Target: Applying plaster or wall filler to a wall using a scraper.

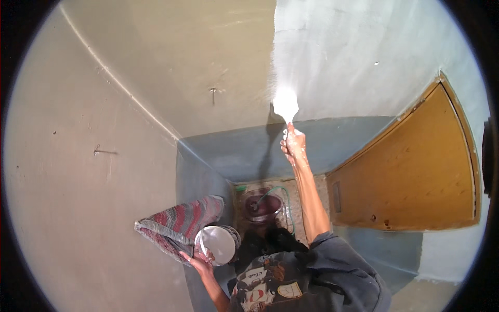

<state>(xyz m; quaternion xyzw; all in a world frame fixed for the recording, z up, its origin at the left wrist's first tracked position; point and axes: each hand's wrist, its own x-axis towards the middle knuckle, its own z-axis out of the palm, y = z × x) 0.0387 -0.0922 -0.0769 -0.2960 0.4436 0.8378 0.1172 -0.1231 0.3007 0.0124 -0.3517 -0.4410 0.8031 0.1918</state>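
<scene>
My right hand, spotted with white paint, grips a broad paint brush loaded with white. The brush is against the wall, where a white-coated area meets beige paint, above a grey-blue lower band. My left hand, low at the left, holds a white bucket, its fingers at the rim and side. A red and grey striped cloth lies just beside the bucket and that hand; whether I grip it too I cannot tell.
A wooden door is on the right. A maroon squat toilet with a green hose is on the floor below. Metal hooks stick out of the walls, including the left wall.
</scene>
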